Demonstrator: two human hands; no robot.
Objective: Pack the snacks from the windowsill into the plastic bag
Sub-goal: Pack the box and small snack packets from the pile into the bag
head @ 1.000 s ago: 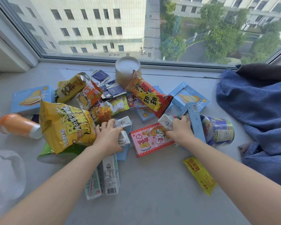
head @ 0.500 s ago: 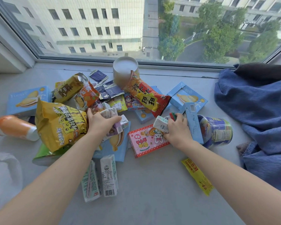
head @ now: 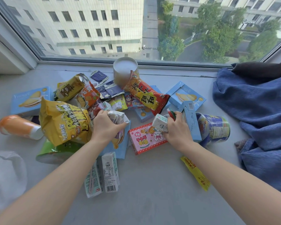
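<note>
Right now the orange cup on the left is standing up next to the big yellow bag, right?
No. The orange cup is next to the big yellow bag on the left, but it lies on its side, not standing up, as the head view shows.

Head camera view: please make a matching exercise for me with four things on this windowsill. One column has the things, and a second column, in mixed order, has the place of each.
Things
1. crumpled white packet
2. small white drink carton
3. orange and white plastic cup
4. round beige tub with a white lid

Places
A. gripped in the right hand
B. standing at the back, by the window frame
C. gripped in the left hand
D. lying on its side, far left

Pairs: 1-C, 2-A, 3-D, 4-B
</note>
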